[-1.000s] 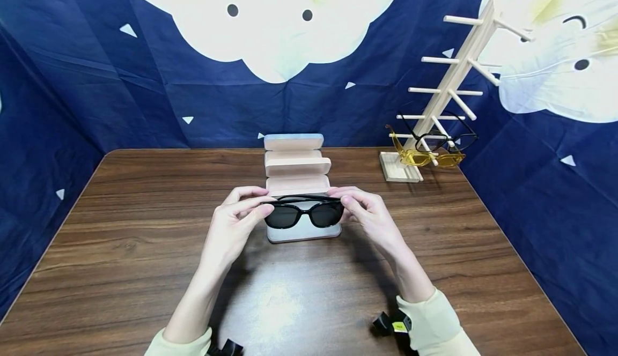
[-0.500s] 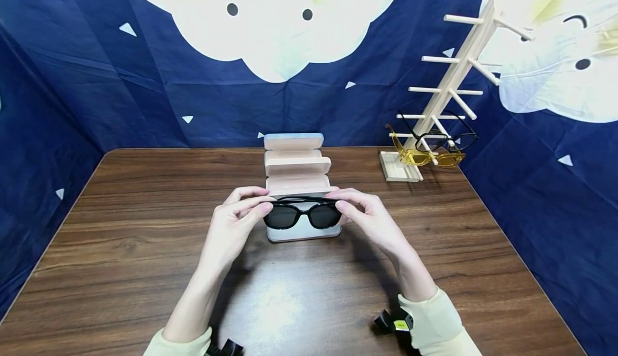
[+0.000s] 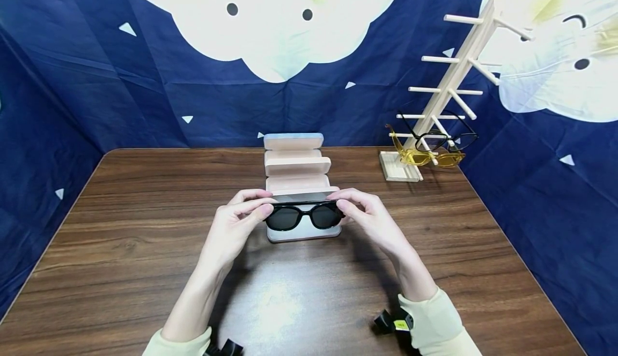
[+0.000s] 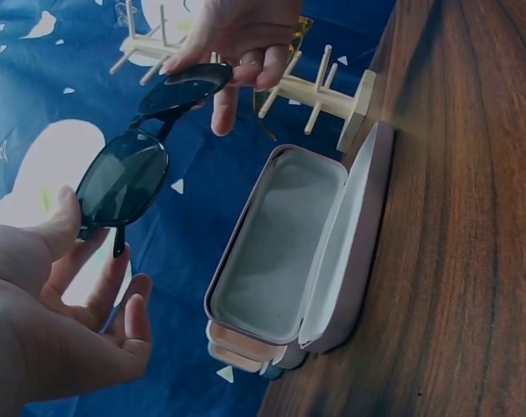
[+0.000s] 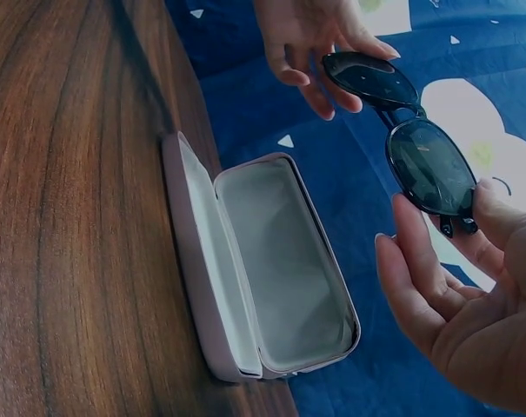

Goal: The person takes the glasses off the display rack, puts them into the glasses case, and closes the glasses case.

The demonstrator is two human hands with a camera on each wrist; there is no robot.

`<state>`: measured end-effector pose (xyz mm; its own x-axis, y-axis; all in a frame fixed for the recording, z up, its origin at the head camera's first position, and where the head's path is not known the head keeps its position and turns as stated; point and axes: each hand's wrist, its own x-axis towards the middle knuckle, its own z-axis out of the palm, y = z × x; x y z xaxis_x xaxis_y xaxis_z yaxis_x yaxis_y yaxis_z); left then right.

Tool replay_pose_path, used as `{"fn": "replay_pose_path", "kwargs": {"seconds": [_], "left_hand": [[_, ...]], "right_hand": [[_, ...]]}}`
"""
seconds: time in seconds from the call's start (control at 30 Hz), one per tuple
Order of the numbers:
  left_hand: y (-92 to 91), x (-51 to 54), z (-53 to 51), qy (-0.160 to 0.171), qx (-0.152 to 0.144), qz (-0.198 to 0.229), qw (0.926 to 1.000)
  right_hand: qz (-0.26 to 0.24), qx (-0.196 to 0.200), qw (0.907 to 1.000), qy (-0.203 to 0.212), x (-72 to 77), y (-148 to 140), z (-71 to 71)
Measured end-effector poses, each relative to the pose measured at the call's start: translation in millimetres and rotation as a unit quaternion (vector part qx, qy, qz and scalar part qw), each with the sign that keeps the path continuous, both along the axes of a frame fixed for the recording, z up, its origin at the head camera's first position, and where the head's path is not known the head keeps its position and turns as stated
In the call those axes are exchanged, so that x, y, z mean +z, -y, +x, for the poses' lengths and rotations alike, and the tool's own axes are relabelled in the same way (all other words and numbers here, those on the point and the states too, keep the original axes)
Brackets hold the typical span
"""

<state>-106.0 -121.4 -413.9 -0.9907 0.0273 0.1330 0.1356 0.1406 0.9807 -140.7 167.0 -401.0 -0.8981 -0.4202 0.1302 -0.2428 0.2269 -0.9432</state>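
Note:
Black sunglasses [image 3: 304,217] with dark lenses are held level in the air above the nearest glasses case [image 3: 304,234]. My left hand [image 3: 237,219] pinches one end of the frame between thumb and fingers. At the other end my right hand [image 3: 368,215] pinches it the same way. In the left wrist view the sunglasses [image 4: 125,178] appear to have their temples folded behind the lenses. Below them the case [image 4: 284,239] stands with its lid up and a pale lining inside; the right wrist view shows bare lining in the case [image 5: 284,261] too.
Behind the nearest case, more pale pink glasses cases [image 3: 296,167] stand in a row with lids up. A wooden display rack [image 3: 449,85] at the back right bears yellow glasses [image 3: 418,157] and black-framed glasses [image 3: 461,141]. Blue patterned cloth [image 3: 145,104] surrounds the wooden table [image 3: 145,249].
The curved temples seen above the lenses earlier no longer show; a straight top bar shows there now. My right hand has shifted slightly left, and the left hand has barely moved.

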Motion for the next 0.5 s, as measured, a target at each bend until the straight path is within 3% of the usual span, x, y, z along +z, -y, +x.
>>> {"fn": "replay_pose_path", "kwargs": {"seconds": [0.23,0.5], "left_hand": [[-2.4,2.5,-1.7,0.017,0.005,-0.028,0.9995],[-3.6,2.3,-1.2,0.06,0.049,-0.062,0.995]], "right_hand": [[0.002,-0.006,0.9999,0.014,0.4,-3.2,1.3],[0.011,-0.036,0.9986,0.036,-2.4,-1.6,0.0]]}}
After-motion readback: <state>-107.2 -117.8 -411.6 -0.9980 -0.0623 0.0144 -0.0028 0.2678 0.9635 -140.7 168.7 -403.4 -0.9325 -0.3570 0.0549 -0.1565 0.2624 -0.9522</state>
